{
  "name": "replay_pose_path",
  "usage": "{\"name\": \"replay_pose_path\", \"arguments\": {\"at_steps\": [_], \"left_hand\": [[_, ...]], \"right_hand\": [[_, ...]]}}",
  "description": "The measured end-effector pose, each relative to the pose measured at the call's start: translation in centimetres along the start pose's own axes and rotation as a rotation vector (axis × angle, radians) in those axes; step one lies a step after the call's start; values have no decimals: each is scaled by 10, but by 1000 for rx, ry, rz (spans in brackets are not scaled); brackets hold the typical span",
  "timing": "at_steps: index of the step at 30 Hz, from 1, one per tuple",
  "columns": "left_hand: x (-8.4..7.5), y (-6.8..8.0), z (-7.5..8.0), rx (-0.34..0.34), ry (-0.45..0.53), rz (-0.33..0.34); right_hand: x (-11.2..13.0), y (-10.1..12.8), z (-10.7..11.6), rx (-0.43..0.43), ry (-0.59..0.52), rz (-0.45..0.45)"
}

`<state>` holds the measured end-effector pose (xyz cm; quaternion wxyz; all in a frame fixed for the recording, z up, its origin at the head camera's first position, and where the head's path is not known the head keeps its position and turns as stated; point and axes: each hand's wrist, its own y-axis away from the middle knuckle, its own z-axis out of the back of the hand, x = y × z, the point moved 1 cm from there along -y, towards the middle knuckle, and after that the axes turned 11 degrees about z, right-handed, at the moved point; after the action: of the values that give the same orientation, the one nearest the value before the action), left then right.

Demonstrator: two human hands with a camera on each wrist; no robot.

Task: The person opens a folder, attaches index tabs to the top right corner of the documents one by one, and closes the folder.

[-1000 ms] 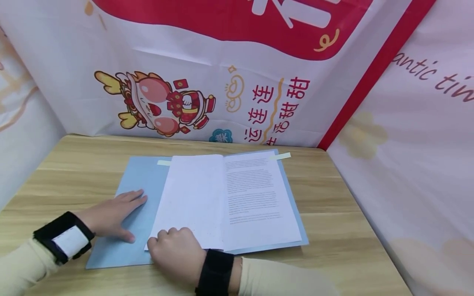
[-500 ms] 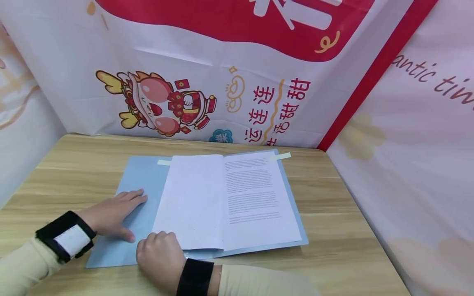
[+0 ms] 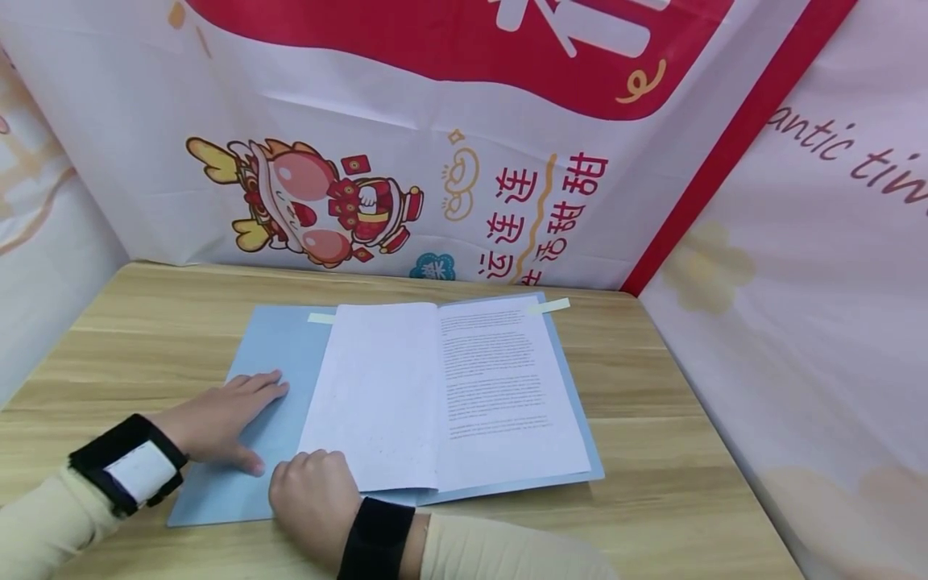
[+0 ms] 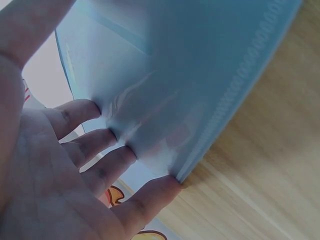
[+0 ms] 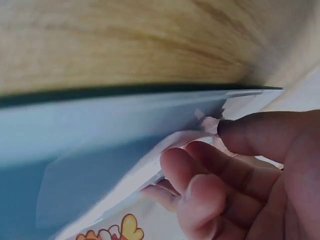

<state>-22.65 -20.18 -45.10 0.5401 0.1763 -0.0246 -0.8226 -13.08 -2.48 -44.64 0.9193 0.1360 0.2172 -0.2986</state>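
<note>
A light-blue folder lies spread on the wooden table, holding a blank white page on the left and a printed page on the right. My left hand rests with straight, spread fingers on the folder's left side; the left wrist view has its fingertips on the blue sheet. At the blank page's near-left corner my right hand is curled, hiding that corner. In the right wrist view its thumb and fingers pinch at the white page's edge, over the blue surface.
Pale tape-like strips mark the top of the folder, one at the left and one at the right. Bare wooden tabletop surrounds the folder. A printed cloth hangs behind the table's far edge.
My right hand has shifted left and slightly nearer along the blank page's front edge. A strip of blue now shows below that page. The left hand stays in place.
</note>
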Motion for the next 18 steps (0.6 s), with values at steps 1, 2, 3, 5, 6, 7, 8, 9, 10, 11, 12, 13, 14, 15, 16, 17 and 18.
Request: {"name": "replay_pose_path", "arguments": {"at_steps": [1,2,3,5,6,7,8,9,10,11,12,13,14,15,16,17,18], "left_hand": [[0,0,0,0,0,0],[0,0,0,2,-1,1],[1,0,0,4,-3,1],[1,1,1,9,-3,4],[1,1,1,11,-4,5],[1,1,1,13,-4,6],[2,1,1,16,-4,6],[2,1,1,20,-3,8],[2,1,1,22,-2,8],[1,1,1,24,-2,8],[1,1,1,26,-2,9],[1,1,1,29,-2,10],[1,1,1,28,-2,10],[1,1,2,26,-4,6],[0,1,2,24,-4,3],[0,1,3,21,-5,3],[0,1,3,17,-5,3]], "right_hand": [[0,-1,0,6,-7,2],[-1,-1,0,16,-20,6],[-1,-2,1,24,-37,8],[-3,-4,1,41,-71,12],[-4,-4,0,44,-84,13],[-5,-5,0,43,-97,12],[-6,-6,-1,39,-109,11],[-7,-7,-1,32,-119,8],[-8,-7,-2,24,-124,6],[-9,-7,-3,10,-125,6],[-11,-8,-4,-2,-136,6],[-12,-8,-4,-9,-149,5],[-15,-8,-5,-17,-166,5],[-18,-7,-4,-18,-189,6],[-22,-7,-4,-24,-210,6],[-26,-6,-2,-34,-236,5],[-32,-5,-1,-34,-271,0]]}}
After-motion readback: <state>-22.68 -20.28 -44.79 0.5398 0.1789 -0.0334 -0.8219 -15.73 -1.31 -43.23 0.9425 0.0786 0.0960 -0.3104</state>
